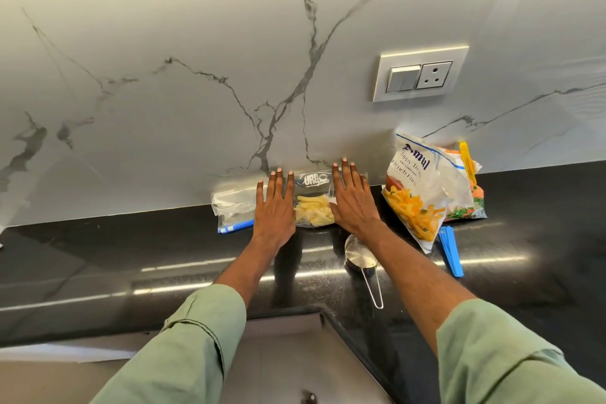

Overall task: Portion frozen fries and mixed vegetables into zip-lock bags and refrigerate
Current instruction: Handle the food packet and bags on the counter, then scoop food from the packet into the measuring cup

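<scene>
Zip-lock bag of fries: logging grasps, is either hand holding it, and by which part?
Neither grips it. The left hand and right hand press flat on the zip-lock bag, either side of the fries.

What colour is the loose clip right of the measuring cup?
Blue; the clip shows in the head view.

We see both arms stretched forward toward the frame's centre, green sleeves (rolled to the forearm) at the bottom. The left hand (274, 207) and right hand (352, 198) lie flat, palms down, fingers straight.
</scene>
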### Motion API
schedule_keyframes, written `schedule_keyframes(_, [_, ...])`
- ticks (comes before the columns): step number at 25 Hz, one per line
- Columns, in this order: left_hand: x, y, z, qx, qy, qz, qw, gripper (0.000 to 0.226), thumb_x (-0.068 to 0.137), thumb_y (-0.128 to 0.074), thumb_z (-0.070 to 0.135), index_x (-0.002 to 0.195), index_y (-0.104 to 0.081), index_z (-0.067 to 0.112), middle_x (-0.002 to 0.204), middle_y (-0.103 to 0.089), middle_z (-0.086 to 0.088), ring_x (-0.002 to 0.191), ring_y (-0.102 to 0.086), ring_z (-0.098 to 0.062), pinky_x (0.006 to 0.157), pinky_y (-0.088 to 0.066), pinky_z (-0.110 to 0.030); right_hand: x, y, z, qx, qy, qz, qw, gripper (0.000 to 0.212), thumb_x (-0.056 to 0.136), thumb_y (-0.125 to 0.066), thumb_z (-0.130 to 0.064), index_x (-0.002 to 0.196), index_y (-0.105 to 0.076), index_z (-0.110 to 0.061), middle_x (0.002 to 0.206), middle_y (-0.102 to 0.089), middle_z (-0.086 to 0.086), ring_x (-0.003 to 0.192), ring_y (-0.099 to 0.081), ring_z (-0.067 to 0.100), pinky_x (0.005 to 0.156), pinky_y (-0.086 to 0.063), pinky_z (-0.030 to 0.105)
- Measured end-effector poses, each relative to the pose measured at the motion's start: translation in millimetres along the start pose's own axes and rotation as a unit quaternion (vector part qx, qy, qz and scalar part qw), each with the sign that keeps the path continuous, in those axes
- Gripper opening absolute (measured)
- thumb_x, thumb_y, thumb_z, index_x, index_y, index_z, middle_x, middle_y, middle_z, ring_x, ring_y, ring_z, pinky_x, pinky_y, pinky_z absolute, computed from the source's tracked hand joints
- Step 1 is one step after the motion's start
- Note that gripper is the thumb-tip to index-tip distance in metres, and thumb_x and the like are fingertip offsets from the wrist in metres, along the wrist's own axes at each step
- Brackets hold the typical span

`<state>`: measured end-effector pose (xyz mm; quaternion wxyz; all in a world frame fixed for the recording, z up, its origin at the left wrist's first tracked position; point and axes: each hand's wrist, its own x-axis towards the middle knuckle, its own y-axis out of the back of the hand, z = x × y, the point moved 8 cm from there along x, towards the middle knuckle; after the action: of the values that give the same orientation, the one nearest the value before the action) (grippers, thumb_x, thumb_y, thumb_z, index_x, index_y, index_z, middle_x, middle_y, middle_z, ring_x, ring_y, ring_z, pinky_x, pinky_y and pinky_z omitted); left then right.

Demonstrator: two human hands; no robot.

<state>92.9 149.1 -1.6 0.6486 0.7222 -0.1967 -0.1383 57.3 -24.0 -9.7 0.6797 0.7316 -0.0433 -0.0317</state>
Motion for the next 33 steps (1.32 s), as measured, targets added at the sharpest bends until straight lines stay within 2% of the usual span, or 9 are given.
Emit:
schedule_keyframes(7, [-21,7,-78,-0.044,0.125,0.038,0.99,0.09,0.094,-0.063,0.049,0.163,-0.014,0.016,0.168,-0.018,-0.019,0.156,-0.014,-0.035,0.124,-0.014,-0.053,-5,19,3,0.043,-0.021,0.061,0.997,0.102,0.099,-0.061,-0.046,0.166,0.005,-0.007,0.172,0.007,0.025,0.16,-0.005,0.042,0.128,-0.015,0.055])
schedule_keyframes(10, [-24,-2,-115,-0.081,0.178,-0.007,0.981,0.081,0.093,-0.066,0.05,0.157,-0.029,0.017,0.157,-0.036,-0.018,0.147,-0.031,-0.035,0.12,-0.029,-0.055,-17,30,-3,0.082,0.002,0.105,0.991,0.096,0.097,-0.063,-0.043,0.167,-0.005,-0.01,0.173,-0.001,0.021,0.16,-0.011,0.038,0.126,-0.016,0.053])
schedule_keyframes(14, [-22,-28,-122,-0.065,0.144,-0.125,0.979,0.097,0.091,-0.068,0.054,0.162,-0.013,0.019,0.165,-0.02,-0.019,0.153,-0.02,-0.038,0.123,-0.023,-0.056,-34,26,-16,0.103,0.025,0.105,0.989,0.095,0.097,-0.065,-0.041,0.167,-0.007,-0.013,0.174,-0.001,0.019,0.16,-0.009,0.036,0.128,-0.017,0.054])
schedule_keyframes(17, [-19,-27,-97,0.034,0.094,-0.114,0.988,0.113,0.088,-0.068,0.061,0.163,0.006,0.019,0.169,-0.002,-0.021,0.156,-0.011,-0.039,0.124,-0.014,-0.056,-37,15,-28,0.075,0.043,0.071,0.994,0.103,0.097,-0.063,-0.045,0.166,0.007,-0.013,0.172,0.012,0.019,0.16,0.004,0.036,0.129,-0.005,0.051])
schedule_keyframes(19, [-17,-30,-83,0.056,0.077,-0.117,0.988,0.113,0.088,-0.071,0.056,0.163,0.005,0.018,0.169,-0.006,-0.019,0.155,-0.016,-0.037,0.124,-0.017,-0.055,-39,13,-30,0.073,0.043,0.061,0.995,0.105,0.096,-0.064,-0.046,0.166,0.007,-0.012,0.172,0.013,0.02,0.16,0.006,0.037,0.129,-0.003,0.051])
schedule_keyframes(22, [-10,-27,-80,0.033,0.099,-0.108,0.989,0.093,0.091,-0.072,0.04,0.16,-0.013,0.018,0.159,-0.034,-0.015,0.143,-0.042,-0.032,0.117,-0.034,-0.049,-49,14,-25,0.082,0.034,0.043,0.995,0.103,0.097,-0.063,-0.041,0.166,0.008,-0.012,0.172,0.014,0.02,0.16,0.007,0.036,0.129,-0.004,0.051])
schedule_keyframes(25, [-2,-9,-87,0.032,0.098,-0.039,0.994,0.059,0.094,-0.069,0.023,0.145,-0.041,0.017,0.125,-0.064,-0.008,0.112,-0.066,-0.027,0.098,-0.047,-0.042,-60,13,-23,0.086,0.037,0.019,0.995,0.101,0.096,-0.062,-0.034,0.166,0.009,-0.013,0.172,0.015,0.018,0.16,0.007,0.035,0.13,-0.006,0.052])
schedule_keyframes(28, [4,8,-100,0.031,0.094,-0.018,0.995,0.027,0.097,-0.061,0.011,0.124,-0.063,0.014,0.099,-0.074,-0.007,0.09,-0.071,-0.028,0.086,-0.05,-0.039,-68,7,-21,0.09,0.044,0.004,0.995,0.101,0.095,-0.063,-0.033,0.166,0.006,-0.014,0.173,0.01,0.017,0.161,0.003,0.034,0.13,-0.008,0.051])
schedule_keyframes(33, [7,39,-116,-0.018,0.121,0.003,0.993,0.022,0.091,-0.059,0.001,0.107,-0.071,0.01,0.087,-0.073,-0.011,0.078,-0.069,-0.032,0.076,-0.048,-0.038,-70,6,-25,0.124,0.049,0.003,0.991,0.098,0.095,-0.065,-0.03,0.167,0.0,-0.016,0.174,0.002,0.015,0.161,-0.003,0.033,0.13,-0.014,0.053])
